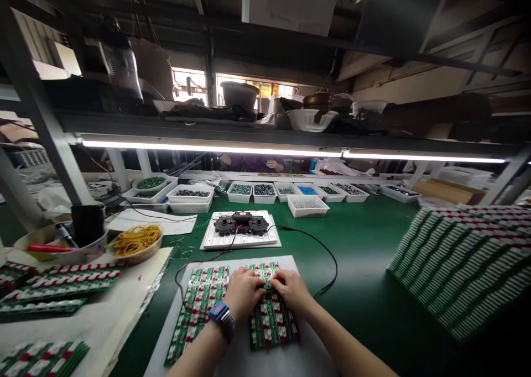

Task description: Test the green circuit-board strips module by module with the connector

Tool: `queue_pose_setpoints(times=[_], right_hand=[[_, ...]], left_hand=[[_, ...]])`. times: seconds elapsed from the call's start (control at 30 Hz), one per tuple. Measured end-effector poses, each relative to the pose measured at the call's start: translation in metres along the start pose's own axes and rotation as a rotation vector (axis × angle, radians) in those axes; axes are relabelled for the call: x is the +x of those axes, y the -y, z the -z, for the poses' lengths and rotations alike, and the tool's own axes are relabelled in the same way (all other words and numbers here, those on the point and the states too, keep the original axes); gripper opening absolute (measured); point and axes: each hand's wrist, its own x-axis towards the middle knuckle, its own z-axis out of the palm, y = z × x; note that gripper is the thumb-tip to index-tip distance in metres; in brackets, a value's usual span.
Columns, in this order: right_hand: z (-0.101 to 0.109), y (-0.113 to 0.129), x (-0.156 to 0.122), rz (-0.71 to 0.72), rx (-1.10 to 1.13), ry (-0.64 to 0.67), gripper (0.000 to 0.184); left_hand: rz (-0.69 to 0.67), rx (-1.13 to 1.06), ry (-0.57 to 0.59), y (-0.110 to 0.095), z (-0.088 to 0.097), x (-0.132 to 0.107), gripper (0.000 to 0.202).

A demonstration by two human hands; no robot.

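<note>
"Where's our work, & what've our hands got?"

"The R panel [269,324] sits on the pale sheet [238,352], nr the front edge of the surface [352,239]. Our left hand [244,292] & right hand [292,289] curl in over its far half, fingertips nearly meeting at a small dark part [267,286]. Can't tell if either's pinching it or just touching."

"So how do we do this bit well?"

"Looks like fine fingertip work, so we'd steady the panel w/ one hand, keep the part square & press evenly. Wrists up, too (our blue watch [222,314] could snag the red cable [194,311] over the L panel [215,277])."

"And the board stack [456,272]?"

"Toward the surface's right edge, well clear of our elbows."
</note>
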Motion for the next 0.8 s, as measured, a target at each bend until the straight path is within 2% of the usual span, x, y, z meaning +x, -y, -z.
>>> queue_pose_setpoints(times=[0.23, 0.43, 0.6, 0.8], right_hand=[[0.003, 0.007, 0.008, -0.093, 0.007, 0.079, 0.014], [-0.006, 0.004, 0.01, -0.114, -0.064, 0.015, 0.028], [-0.009, 0.003, 0.003, -0.083, -0.101, -0.037, 0.021], [-0.011, 0.003, -0.004, -0.02, -0.13, -0.103, 0.027]], left_hand=[[0.034, -0.027, 0.004, -0.003, 0.001, -0.002, 0.022], [0.053, -0.066, -0.002, -0.002, -0.001, -0.003, 0.023], [0.048, -0.092, -0.024, 0.0, -0.005, -0.004, 0.023], [0.043, -0.091, -0.052, 0.002, -0.011, -0.004, 0.022]])
